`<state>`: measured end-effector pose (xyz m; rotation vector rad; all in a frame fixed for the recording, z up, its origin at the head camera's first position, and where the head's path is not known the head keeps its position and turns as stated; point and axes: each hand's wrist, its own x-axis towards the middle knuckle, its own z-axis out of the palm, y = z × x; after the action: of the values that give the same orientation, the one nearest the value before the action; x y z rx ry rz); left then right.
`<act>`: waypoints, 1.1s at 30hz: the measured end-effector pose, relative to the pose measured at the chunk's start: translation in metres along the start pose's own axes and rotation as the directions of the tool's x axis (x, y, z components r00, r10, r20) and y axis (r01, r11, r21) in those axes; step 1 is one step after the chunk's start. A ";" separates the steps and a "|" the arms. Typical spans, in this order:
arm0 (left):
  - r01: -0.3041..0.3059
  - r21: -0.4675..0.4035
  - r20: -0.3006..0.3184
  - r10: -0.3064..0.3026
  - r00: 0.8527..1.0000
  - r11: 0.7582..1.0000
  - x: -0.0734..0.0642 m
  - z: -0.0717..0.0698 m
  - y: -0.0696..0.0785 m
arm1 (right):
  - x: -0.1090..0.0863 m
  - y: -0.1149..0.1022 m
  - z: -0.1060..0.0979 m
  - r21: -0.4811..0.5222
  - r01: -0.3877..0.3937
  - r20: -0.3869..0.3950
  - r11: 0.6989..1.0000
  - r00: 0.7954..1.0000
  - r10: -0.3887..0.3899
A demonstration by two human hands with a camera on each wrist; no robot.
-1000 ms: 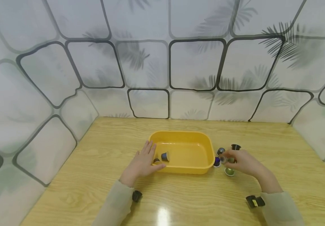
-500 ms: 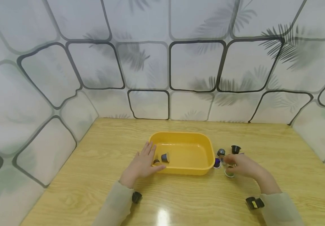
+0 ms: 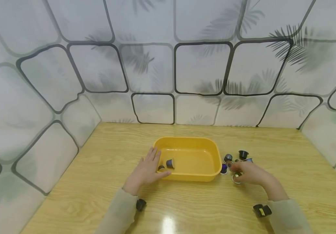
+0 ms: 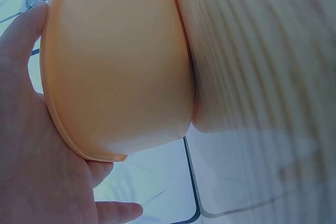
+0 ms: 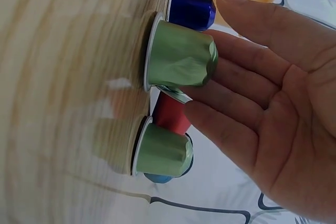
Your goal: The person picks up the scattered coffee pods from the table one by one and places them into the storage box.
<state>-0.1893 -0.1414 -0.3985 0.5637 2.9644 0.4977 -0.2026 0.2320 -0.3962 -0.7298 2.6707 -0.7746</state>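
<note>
My left hand (image 3: 144, 170) rests on the left end of a yellow tray (image 3: 189, 177), fingers and thumb spread along its rim. Against the tray's rim (image 4: 50, 93), that palm and fingers show in the left wrist view. My right hand (image 3: 254, 172) hovers over coffee capsules right of the tray, fingers loosely bent. In the right wrist view its thumb and fingers stand around a green capsule (image 5: 181, 56) without visibly pinching it. A dark blue capsule (image 5: 191, 9), a red capsule (image 5: 170, 114) and another green capsule (image 5: 163, 150) stand close by.
Two capsules lie inside the tray near its left end, one a grey-blue capsule (image 3: 170, 163). A black capsule (image 3: 243, 154) and a dark grey capsule (image 3: 228, 158) stand behind my right hand. The patterned wall (image 3: 197, 109) rises at the table's back edge.
My right hand has drawn slightly down toward the near green capsule, its thumb now covering part of it. More of a blue capsule shows behind the hand. My left hand stays on the tray.
</note>
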 end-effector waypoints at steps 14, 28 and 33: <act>-0.011 0.009 -0.008 0.011 1.000 1.000 0.001 0.004 -0.002 | 0.001 0.002 0.002 -0.030 0.002 0.034 1.000 0.999 -0.001; -0.011 0.010 -0.012 0.011 1.000 1.000 0.003 0.004 -0.004 | 0.001 0.004 0.003 -0.063 0.079 0.026 0.995 0.997 -0.077; -0.009 0.006 -0.008 0.009 1.000 1.000 0.002 0.003 -0.003 | 0.001 0.004 0.002 -0.065 0.087 0.023 0.994 0.996 -0.086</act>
<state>-0.1921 -0.1422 -0.4026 0.5776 2.9731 0.4925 -0.2047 0.2334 -0.4009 -0.8707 2.6729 -0.6984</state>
